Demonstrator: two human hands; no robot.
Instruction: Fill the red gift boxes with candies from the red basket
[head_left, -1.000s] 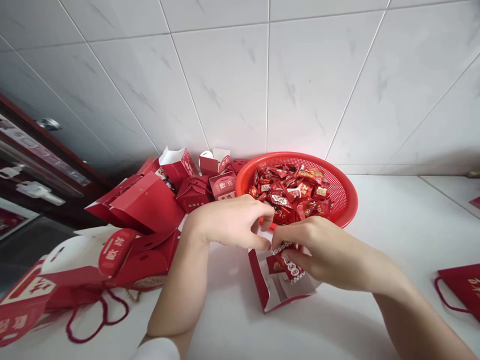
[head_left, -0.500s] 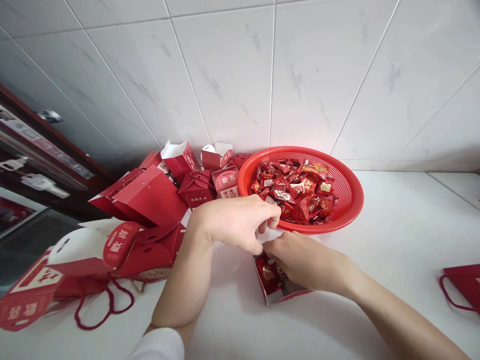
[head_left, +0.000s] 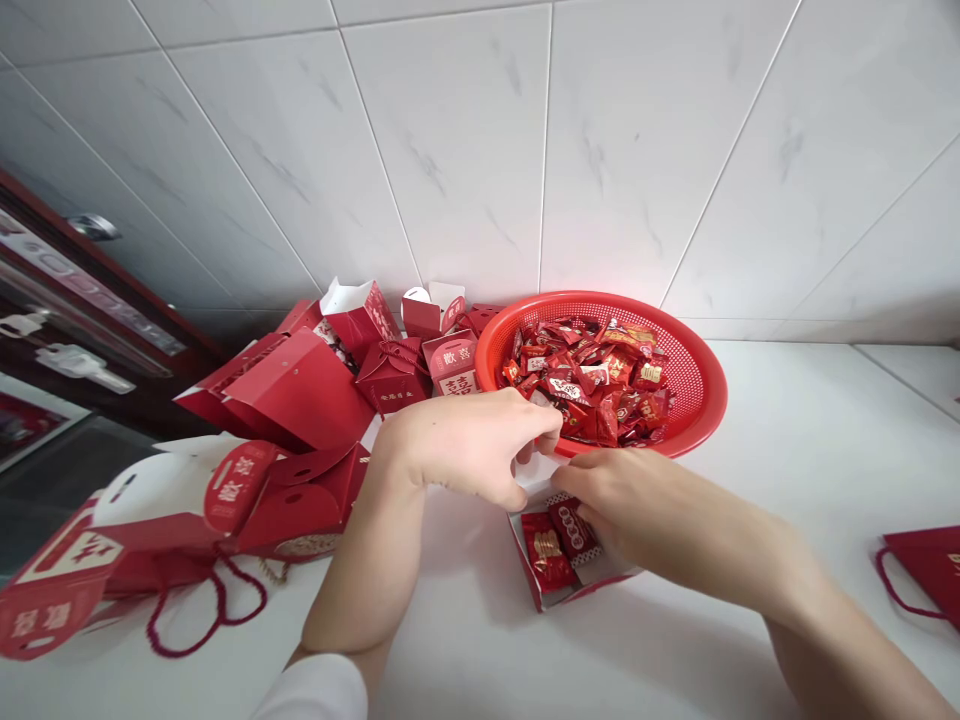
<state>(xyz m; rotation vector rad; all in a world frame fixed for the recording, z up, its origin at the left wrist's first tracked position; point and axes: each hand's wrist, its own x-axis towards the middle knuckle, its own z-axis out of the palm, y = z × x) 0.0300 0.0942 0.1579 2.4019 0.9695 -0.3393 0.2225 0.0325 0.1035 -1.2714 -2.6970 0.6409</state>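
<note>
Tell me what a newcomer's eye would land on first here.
Probably the bright red basket heaped with wrapped sweets, near the tiled wall. Just in front, the left hand and right hand are at a small open box with two red packets showing inside. Red boxes cluster to the left.

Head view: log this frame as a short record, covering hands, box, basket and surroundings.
Left hand: at the box's far left corner; contact unclear
Right hand: over the box's right side; fingertips hidden
Open box: red outside, pale inside; two red packets visible
Basket: red, perforated, beyond the hands; holds many wrapped pieces
Left side: red boxes and bags
Right edge: red item with cord loop
Surface: white counter
Backdrop: tiled wall
</note>
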